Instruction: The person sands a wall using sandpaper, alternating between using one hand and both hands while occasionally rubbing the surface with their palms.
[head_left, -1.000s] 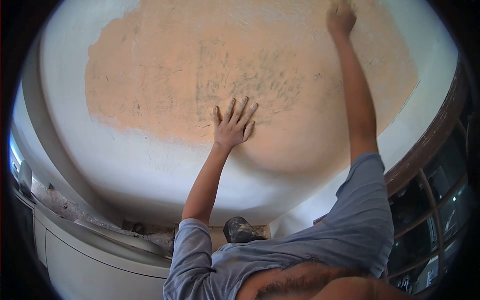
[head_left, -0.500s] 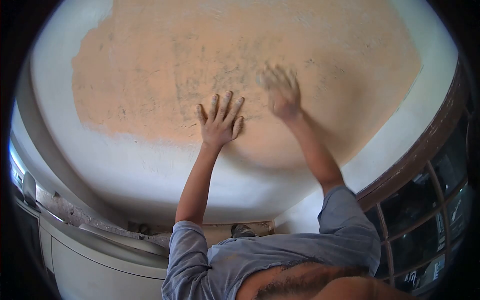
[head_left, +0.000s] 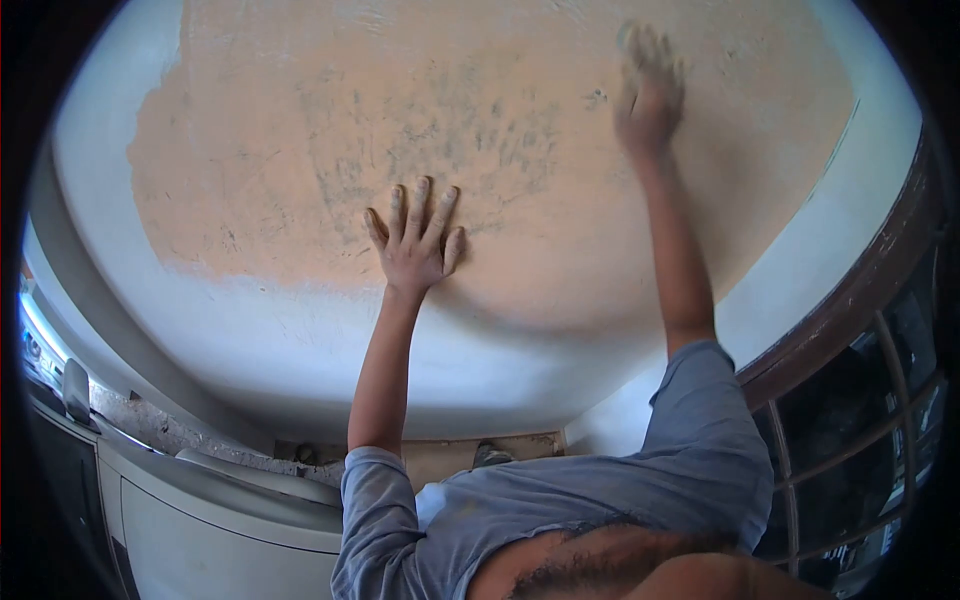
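My left hand (head_left: 413, 245) rests on the wall with its fingers spread and dusty fingertips, holding nothing. Higher up and to the right, my right hand (head_left: 652, 90) is against the same wall, blurred by motion. Its fingers are bent close together, and a pale greenish edge shows beside the fingertips; what it is cannot be made out. The wall carries a large peach-orange patch (head_left: 250, 170) with dark smudges and small scratches around and above my left hand. Whitish surface (head_left: 300, 330) borders the patch below and at both sides.
A dark brown window frame (head_left: 800, 330) with glass panes (head_left: 835, 410) curves along the right. At the lower left stands a pale grey cabinet-like piece (head_left: 210, 530). A dark shoe (head_left: 490, 453) shows near the foot of the wall.
My right hand has moved up and to the right across the orange patch, its arm stretching out. My left hand stays flat on the wall; the view has shifted slightly.
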